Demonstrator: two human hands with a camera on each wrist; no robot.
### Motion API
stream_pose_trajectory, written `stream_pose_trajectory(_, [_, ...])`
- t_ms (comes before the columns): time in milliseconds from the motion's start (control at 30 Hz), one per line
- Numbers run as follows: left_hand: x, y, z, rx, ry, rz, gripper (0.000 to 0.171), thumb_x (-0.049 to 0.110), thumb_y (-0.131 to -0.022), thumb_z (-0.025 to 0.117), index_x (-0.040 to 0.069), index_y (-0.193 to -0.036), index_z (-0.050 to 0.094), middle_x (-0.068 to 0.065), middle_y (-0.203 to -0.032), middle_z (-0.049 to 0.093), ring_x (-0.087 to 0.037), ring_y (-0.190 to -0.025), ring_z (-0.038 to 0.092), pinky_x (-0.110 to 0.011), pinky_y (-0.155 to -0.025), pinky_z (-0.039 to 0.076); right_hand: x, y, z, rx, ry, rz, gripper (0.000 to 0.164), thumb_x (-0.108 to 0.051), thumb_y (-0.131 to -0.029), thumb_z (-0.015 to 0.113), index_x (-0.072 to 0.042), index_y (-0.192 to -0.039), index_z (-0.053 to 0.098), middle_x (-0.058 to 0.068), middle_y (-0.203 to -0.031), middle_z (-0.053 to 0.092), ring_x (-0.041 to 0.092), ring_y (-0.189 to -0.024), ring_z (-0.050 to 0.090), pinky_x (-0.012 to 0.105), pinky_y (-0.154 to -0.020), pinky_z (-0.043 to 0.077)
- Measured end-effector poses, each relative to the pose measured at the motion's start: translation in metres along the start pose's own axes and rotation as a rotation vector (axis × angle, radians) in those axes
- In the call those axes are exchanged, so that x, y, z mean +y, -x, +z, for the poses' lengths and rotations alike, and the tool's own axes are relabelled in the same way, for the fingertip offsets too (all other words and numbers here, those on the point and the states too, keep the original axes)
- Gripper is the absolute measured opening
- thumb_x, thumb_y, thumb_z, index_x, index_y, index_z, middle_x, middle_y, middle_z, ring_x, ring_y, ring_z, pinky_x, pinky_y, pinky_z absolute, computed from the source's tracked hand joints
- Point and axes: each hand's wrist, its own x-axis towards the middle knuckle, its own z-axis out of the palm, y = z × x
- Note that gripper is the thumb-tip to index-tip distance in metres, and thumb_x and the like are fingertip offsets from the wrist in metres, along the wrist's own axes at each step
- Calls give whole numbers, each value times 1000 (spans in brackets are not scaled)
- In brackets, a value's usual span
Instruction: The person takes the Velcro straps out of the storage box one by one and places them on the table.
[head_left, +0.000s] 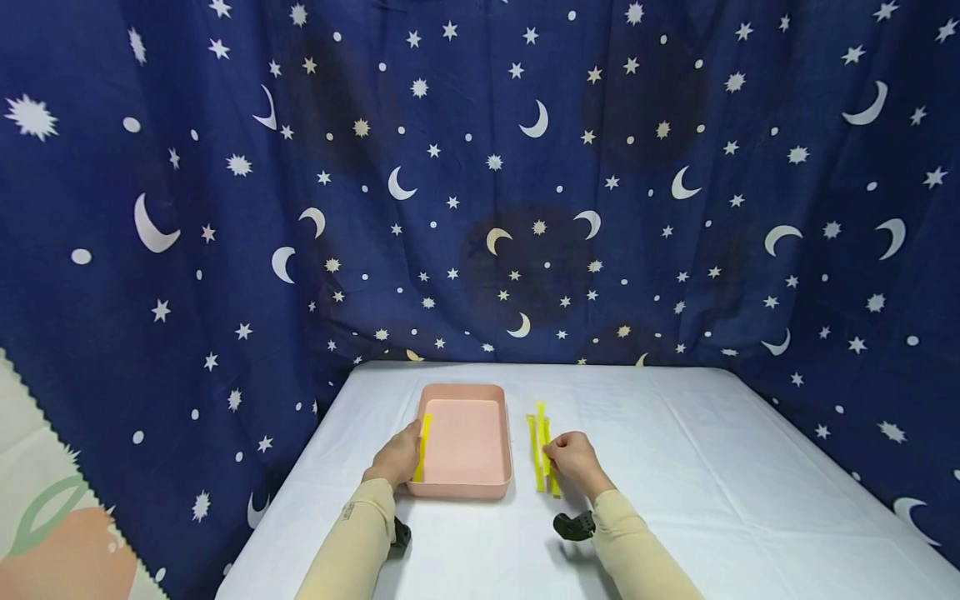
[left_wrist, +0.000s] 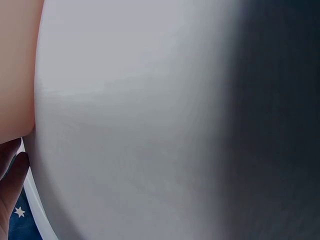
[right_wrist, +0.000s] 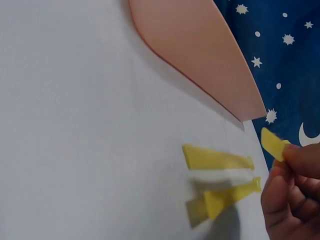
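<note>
While the left hand grips the pink tray, to its right the right hand pinches a yellow strip.

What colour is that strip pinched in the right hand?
Yellow; the strip shows best in the right wrist view.

Tray is showing plain salmon pink, strips are all reading bright yellow. Tablecloth is showing plain white, sleeves are running pale cream, wrist mounts are showing black. Backdrop curtain is carrying white crescents, stars, bursts and dots on navy. Corner fabric is showing an orange shape and green outline on off-white.
</note>
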Motion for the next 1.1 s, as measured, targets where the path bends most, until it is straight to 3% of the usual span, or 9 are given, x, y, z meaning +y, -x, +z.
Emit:
stream_pose_trajectory(333, [-2, -1, 2, 10, -1, 11, 47, 14, -108, 37, 3, -154, 37, -17, -154, 46, -33, -139, 49, -50, -117, 42, 11, 0, -11, -6, 33, 22, 21, -6, -92, 63, 1, -72, 62, -1, -55, 51, 12, -53, 46, 22, -51, 39])
stream_pose_trajectory(600, [-2, -2, 2, 4, 15, -21, 47, 14, -108, 36, 4, -155, 35, -16, -156, 44, -33, -142, 46, -50, -119, 39, 16, 3, -15, 3, 40, 52, 17, -5, -90, 62, 2, -75, 64, 0, -54, 52, 11, -52, 47, 20, -50, 39])
stream_pose_trajectory(1100, [0, 0, 1, 7, 3, 10, 47, 13, -108, 37, 3, -154, 37, -17, -154, 47, -34, -139, 49, -51, -116, 42, 27, 1, -24, -22, 112, 129, 13, -6, -89, 65, 0, -77, 65, 4, -67, 58, 13, -59, 50, 21, -52, 42])
